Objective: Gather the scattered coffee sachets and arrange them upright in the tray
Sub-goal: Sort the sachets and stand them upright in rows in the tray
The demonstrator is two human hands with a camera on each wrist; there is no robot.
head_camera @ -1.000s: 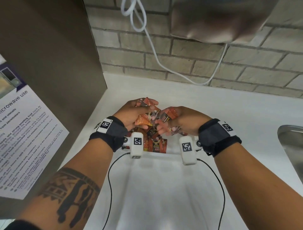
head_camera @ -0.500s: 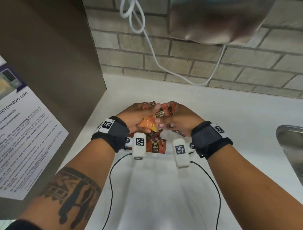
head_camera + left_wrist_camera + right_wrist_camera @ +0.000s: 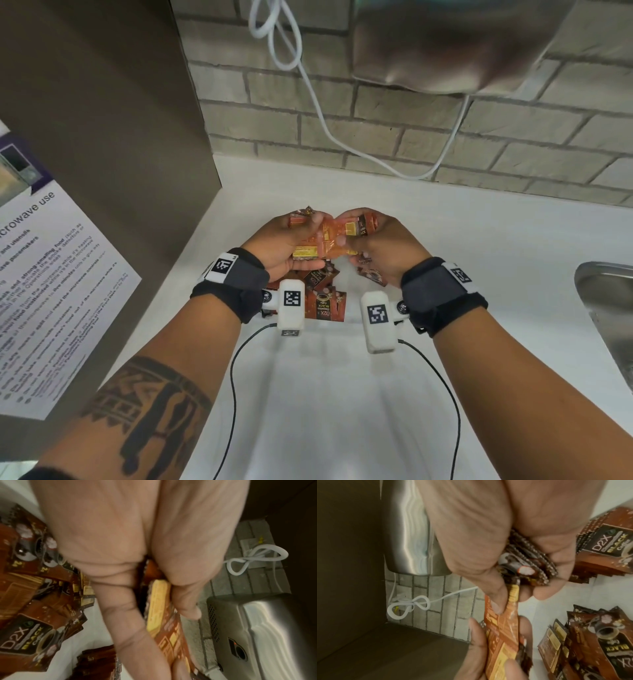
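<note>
Both hands meet over the white counter around a bunch of orange and brown coffee sachets [image 3: 325, 240]. My left hand [image 3: 291, 240] grips it from the left, thumb on top; in the left wrist view the fingers [image 3: 123, 601] curl round the yellow-orange sachet backs [image 3: 159, 608]. My right hand [image 3: 376, 243] pinches the right end; its wrist view shows brown sachets [image 3: 527, 566] in the palm and an orange one [image 3: 503, 635] shared with the other hand. Several loose sachets [image 3: 323, 305] lie flat under the hands. The faint outline of a clear tray [image 3: 263, 411] lies nearer me.
A steel wall unit [image 3: 445, 44] hangs on the brick wall with a looped white cable [image 3: 308, 85] below it. A brown panel with a microwave notice [image 3: 51, 274] stands on the left. A steel sink [image 3: 609, 308] edges in at the right.
My hands have closed in on each other and shifted slightly away from me, pressing the held sachets into one bunch. The loose sachets on the counter have not moved.
</note>
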